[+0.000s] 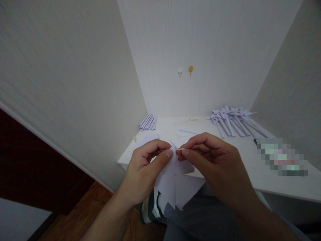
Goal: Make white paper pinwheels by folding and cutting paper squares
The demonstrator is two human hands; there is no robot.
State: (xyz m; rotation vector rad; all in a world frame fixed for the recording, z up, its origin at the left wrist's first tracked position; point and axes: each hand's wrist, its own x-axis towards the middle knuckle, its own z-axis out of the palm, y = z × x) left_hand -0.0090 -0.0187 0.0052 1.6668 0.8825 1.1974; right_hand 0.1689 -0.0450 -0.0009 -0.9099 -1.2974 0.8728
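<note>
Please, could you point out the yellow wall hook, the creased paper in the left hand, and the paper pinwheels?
Yellow wall hook (191, 68), head view: its round base.
Creased paper (185, 188), head view: its lower right flap.
Paper pinwheels (228, 114), head view: folded blades.

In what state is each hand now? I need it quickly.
Left hand: closed, pinching the cut paper.
Right hand: closed, pinching a thin pale strip.

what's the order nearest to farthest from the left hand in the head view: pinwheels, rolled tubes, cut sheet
1. Cut sheet: pinched in the left hand.
2. Rolled tubes: back left of the table.
3. Pinwheels: back right.
</note>
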